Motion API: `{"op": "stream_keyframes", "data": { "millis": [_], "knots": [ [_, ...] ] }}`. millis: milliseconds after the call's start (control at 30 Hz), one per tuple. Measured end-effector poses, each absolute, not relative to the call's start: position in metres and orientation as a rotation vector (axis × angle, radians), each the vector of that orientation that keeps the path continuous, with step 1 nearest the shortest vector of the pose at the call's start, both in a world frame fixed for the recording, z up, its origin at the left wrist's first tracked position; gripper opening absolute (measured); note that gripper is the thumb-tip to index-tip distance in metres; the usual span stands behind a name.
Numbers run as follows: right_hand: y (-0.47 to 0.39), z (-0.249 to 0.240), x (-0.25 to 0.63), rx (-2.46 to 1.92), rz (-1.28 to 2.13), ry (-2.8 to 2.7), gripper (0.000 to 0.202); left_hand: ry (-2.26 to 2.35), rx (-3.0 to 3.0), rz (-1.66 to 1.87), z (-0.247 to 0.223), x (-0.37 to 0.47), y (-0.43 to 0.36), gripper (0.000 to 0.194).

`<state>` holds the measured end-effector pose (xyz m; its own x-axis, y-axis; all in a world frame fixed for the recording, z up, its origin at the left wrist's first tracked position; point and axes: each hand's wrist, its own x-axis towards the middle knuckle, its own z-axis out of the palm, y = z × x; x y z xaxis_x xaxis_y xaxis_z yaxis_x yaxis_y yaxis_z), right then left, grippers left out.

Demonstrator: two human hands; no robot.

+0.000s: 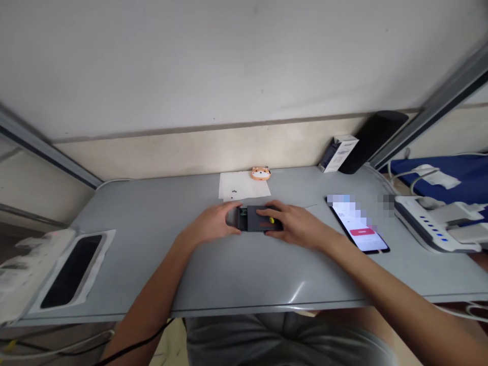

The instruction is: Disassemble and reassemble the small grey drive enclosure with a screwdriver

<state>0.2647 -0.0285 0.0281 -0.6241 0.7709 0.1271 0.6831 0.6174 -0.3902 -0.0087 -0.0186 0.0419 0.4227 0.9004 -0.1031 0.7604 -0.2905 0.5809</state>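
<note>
A small dark grey electronics case point(257, 219) lies on the desk between my hands. At its left end a strip of green circuit board point(243, 211) shows, with the cover lying over the right part. My left hand point(213, 222) holds the left end, thumb on the near side and fingers on the far side. From the right, my right hand point(295, 222) grips the case, with fingers over its top and far edge and the thumb at the near edge. A yellow spot is visible on the cover. Beyond the case, tiny dark screws point(234, 191) lie on a white paper point(236, 183).
An orange animal-faced case point(261, 173) sits on the paper's back edge. To the right are a lit phone point(357, 223), a power strip point(434, 223), a small box point(338, 153) and a black cylinder point(371, 142). At left lies a dark phone-shaped slab point(72, 272).
</note>
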Motion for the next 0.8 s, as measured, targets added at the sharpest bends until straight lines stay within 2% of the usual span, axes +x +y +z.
{"op": "stream_keyframes", "data": {
  "millis": [233,267,367,467,567,700,800],
  "knots": [
    [-0.021,0.032,0.251,-1.067,0.596,-2.475,0.049,1.284,2.187,0.379,0.033,-0.006,-0.014,0.079],
    [-0.019,0.038,0.249,-1.034,0.641,-2.389,0.045,1.257,2.205,0.378,0.032,-0.007,-0.014,0.08],
    [-0.01,0.059,0.246,-0.966,0.651,-1.892,0.016,1.239,2.266,0.377,0.03,-0.005,-0.015,0.082],
    [0.003,0.071,0.245,-0.904,0.656,-1.333,0.036,1.241,2.316,0.385,0.025,-0.003,-0.016,0.072],
    [0.016,0.061,0.244,-0.968,0.727,-1.053,0.054,1.206,2.397,0.424,0.019,-0.003,-0.016,0.061],
    [0.023,0.029,0.238,-1.089,0.936,-0.964,0.058,1.188,2.509,0.502,0.017,-0.004,-0.015,0.042],
    [0.023,0.014,0.229,-1.108,1.071,-1.035,0.06,1.197,2.533,0.57,0.02,-0.003,-0.014,0.036]
  ]
}}
